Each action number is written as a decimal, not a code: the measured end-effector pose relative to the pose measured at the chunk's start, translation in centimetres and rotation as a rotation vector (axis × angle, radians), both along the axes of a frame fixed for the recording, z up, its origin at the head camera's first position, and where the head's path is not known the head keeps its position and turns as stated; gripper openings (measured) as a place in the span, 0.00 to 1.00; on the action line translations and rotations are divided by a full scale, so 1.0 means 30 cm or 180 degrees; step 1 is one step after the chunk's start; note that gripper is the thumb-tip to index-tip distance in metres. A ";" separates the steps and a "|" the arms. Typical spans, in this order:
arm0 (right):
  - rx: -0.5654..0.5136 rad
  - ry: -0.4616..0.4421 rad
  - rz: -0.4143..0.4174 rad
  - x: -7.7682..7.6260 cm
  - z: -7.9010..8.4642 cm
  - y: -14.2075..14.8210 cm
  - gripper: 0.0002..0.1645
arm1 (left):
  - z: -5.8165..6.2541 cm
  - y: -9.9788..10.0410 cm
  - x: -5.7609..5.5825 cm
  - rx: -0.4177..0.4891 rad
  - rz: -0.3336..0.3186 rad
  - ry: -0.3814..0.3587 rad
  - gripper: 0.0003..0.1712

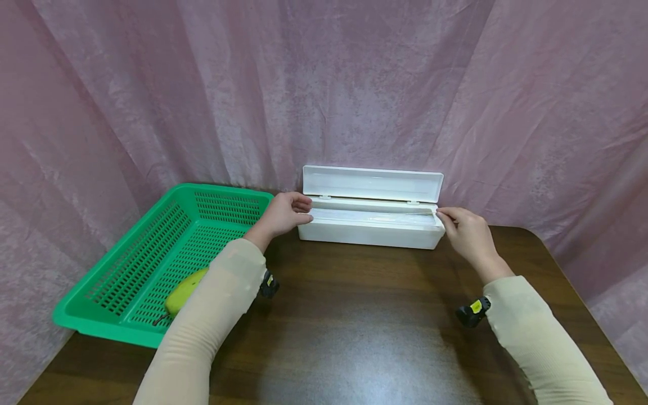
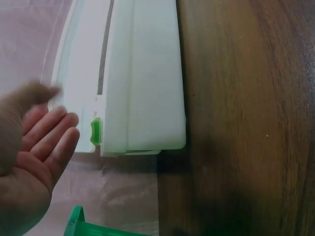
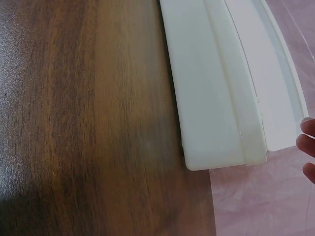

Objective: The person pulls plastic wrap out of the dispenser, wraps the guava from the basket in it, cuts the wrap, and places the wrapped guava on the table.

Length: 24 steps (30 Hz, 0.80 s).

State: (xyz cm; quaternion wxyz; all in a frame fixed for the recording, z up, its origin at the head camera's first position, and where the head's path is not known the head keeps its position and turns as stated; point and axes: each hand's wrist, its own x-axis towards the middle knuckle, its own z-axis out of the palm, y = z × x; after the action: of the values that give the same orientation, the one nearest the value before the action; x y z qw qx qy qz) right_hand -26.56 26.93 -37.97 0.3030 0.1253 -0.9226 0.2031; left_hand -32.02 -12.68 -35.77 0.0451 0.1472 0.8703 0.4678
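A long white plastic box (image 1: 372, 233) sits at the back of the table, its hinged lid (image 1: 373, 184) raised. Inside lies wrinkled clear plastic film (image 1: 374, 217). My left hand (image 1: 284, 216) is at the box's left end, fingers loosely bent and apart, with nothing visible in them. A small green slider (image 2: 96, 132) shows on the box near that hand in the left wrist view. At the right end, the fingertips of my right hand (image 1: 466, 233) are close to the box's corner. The right wrist view shows only some of its fingertips (image 3: 307, 142) beside the lid, thumb hidden.
On the left stands a green slatted plastic basket (image 1: 121, 332), with a yellow-green fruit (image 1: 186, 291) inside, partly covered by my left sleeve. A pink curtain (image 1: 324, 84) hangs behind the brown wooden table (image 1: 354, 326).
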 end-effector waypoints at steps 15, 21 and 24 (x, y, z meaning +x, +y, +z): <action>-0.0001 -0.0010 0.0028 0.006 0.009 0.005 0.11 | 0.007 0.007 0.004 -0.0369 0.0278 0.0242 0.13; -0.0029 0.0056 0.0063 0.000 0.013 0.010 0.11 | 0.011 0.011 0.011 -0.0290 0.0319 0.0306 0.12; -0.0035 0.0119 0.0099 -0.005 0.013 0.014 0.11 | 0.008 0.011 0.012 -0.0285 0.0329 0.0325 0.12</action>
State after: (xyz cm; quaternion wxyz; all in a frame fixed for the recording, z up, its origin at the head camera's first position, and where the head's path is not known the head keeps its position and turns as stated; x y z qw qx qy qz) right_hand -26.70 27.36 -37.58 0.3177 0.1418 -0.9136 0.2105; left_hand -31.67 -12.36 -35.51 -0.0170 0.1235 0.8980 0.4220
